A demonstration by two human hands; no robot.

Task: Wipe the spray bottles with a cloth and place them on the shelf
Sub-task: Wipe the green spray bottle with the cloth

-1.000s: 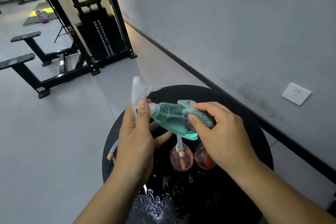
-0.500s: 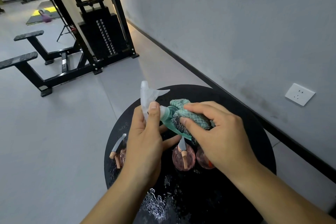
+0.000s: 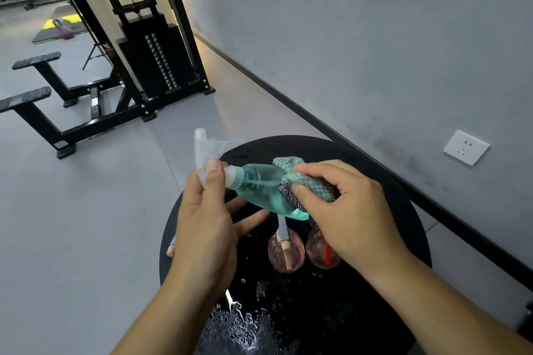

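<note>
— Where's the bottle?
— The teal spray bottle point(image 3: 261, 189) lies sideways in the air above the wet black round table point(image 3: 403, 210). The left hand point(image 3: 206, 228) pinches its neck.
— And the right?
— The right hand point(image 3: 346, 204) grips the green cloth point(image 3: 305, 184), wrapped round the bottle's body.

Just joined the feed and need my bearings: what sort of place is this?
Most likely a gym: a cable machine with a weight stack, a purple kettlebell on a floor mat, and padded black benches.
</note>
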